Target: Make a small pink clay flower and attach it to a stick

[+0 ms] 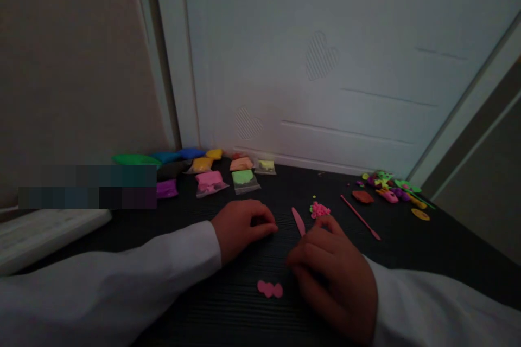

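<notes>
My left hand [244,227] rests on the dark table, its thumb and forefinger tips together and nothing visible between them. To its right, my right hand [336,276] is curled, thumb close to the bent fingers; whatever they might hold is hidden. One finger of it reaches to a small pile of pink clay bits [320,210] with a little green at its edge. A pink modelling knife [298,220] lies between the hands, its lower end behind the right hand. Nearer me is a flat pink clay strip [269,289] of joined rounds.
Bags of coloured clay [209,180] line the back left. A pink modelling stick [360,217] lies at right, beside a reddish clay piece [362,196] and a colourful heap of small clay shapes [386,184]. A white object [52,236] is at far left. A white door [260,54] stands behind.
</notes>
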`<action>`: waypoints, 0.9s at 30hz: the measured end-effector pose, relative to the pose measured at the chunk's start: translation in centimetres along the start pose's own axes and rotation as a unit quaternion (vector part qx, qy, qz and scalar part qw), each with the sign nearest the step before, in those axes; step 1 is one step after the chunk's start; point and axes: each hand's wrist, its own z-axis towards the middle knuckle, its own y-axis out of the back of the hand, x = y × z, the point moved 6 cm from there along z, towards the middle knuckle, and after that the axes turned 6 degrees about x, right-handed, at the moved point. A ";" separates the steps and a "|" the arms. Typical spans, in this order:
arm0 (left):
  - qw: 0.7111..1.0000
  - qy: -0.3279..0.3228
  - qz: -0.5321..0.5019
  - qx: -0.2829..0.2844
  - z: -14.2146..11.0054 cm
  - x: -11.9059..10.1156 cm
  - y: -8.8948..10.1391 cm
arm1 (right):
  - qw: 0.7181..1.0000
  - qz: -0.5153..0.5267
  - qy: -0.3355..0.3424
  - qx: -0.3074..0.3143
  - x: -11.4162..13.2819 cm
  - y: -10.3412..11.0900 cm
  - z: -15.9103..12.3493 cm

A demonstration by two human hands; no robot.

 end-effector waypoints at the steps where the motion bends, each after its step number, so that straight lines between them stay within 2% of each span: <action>1: 1.000 0.007 -0.016 0.000 -0.2 -0.1 0.1 | 1.000 0.003 -0.010 -0.007 -0.1 0.1 0.0; 4: 0.994 0.027 -0.097 0.028 -0.6 -0.1 0.1 | 0.999 0.018 -0.038 -0.032 -0.1 0.4 -0.1; 9: 0.965 -0.012 -0.255 0.058 -1.0 -0.4 -0.3 | 0.996 0.027 -0.066 -0.059 -0.2 0.7 -0.1; 11: 0.956 -0.011 -0.289 0.057 -1.4 -0.7 -0.6 | 0.995 0.019 -0.076 -0.064 -0.3 0.7 -0.1; 18: 0.957 0.002 -0.286 0.047 -2.3 -1.9 -0.8 | 0.995 0.005 -0.068 -0.067 -1.0 0.6 0.0; 27: 0.950 -0.025 -0.308 0.032 -2.0 -1.6 -0.9 | 0.997 -0.047 -0.061 -0.017 -1.1 0.5 1.9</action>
